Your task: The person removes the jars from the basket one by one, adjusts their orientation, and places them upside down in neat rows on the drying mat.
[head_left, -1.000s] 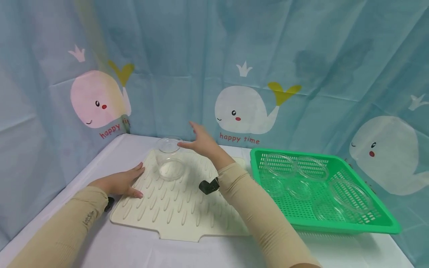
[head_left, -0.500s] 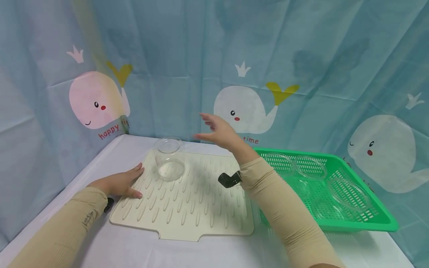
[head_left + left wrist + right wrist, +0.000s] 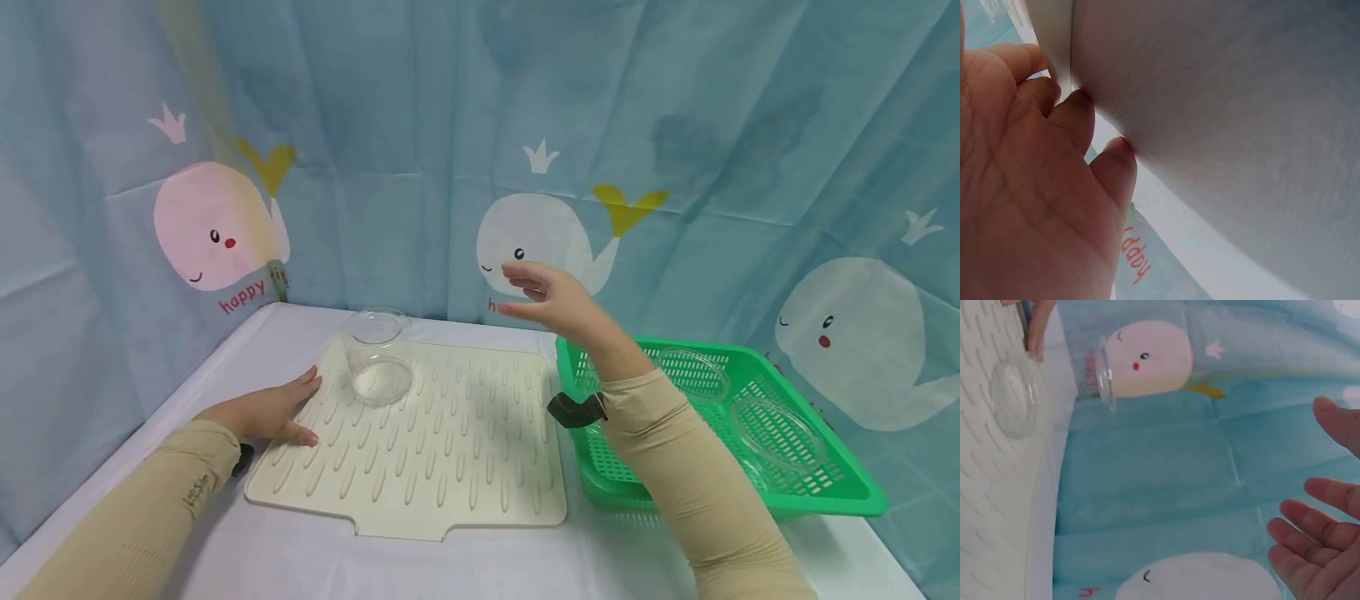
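Note:
A clear, see-through jar (image 3: 380, 381) stands upright on the back left part of a cream ridged drying mat (image 3: 420, 467). My left hand (image 3: 262, 412) rests at the mat's left edge, its fingers and thumb spread. In the left wrist view, the fingertips of the left hand (image 3: 1041, 169) meet the mat's edge. Raised in the air right of the jar, my right hand (image 3: 558, 304) holds nothing; its fingers are loosely bent. The right wrist view shows the jar (image 3: 1016, 400) well apart from the right hand's fingers (image 3: 1300, 528).
A green slotted basket (image 3: 832, 502) stands right of the mat. Several clear jars (image 3: 780, 433) are inside it, partly hidden by my right forearm. A white cloth (image 3: 510, 562) covers the table. Behind hangs a blue curtain (image 3: 375, 125) with whale prints.
My right hand has moved away from the jar, to the right and slightly up, its forearm now over the basket's left side. The jar and my left hand have stayed put.

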Demonstrator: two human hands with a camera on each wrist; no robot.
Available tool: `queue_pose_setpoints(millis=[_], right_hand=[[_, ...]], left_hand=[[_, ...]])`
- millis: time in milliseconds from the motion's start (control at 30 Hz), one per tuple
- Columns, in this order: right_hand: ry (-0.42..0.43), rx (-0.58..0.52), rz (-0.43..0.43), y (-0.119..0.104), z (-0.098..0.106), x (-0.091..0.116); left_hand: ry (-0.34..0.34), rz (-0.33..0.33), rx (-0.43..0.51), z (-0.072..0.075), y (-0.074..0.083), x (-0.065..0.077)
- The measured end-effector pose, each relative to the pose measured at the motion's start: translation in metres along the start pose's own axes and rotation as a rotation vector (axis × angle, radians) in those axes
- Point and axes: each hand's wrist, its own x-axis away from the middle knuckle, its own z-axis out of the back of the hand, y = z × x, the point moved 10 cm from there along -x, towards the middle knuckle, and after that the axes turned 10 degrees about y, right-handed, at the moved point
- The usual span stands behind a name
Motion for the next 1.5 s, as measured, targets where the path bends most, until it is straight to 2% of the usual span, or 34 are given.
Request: queue_pose_setpoints(millis=[167,400,600,900,1133,1500], right_hand=[[0.037,-0.015,-0.033,0.014,0.029,0.016],[0.102,0.021,-0.106,0.051,0.070,0.037],[0.070,0.126,-0.166,0.080,0.090,0.060],[0.047,0.212,-0.210,0.118,0.107,0.085],[0.005,0.237,-0.232,0.137,0.104,0.091],[-0.073,0.238,-0.262,0.141,0.095,0.098]], left_hand=[[0.003,-0.003,-0.005,-0.001,-0.001,0.000],[0.004,0.000,-0.009,-0.001,0.000,0.000],[0.008,-0.009,-0.023,-0.001,0.000,0.000],[0.005,-0.002,-0.024,-0.001,0.000,0.000],[0.010,-0.010,-0.013,0.000,0.002,0.002],[0.018,-0.003,-0.012,-0.001,0.002,0.002]])
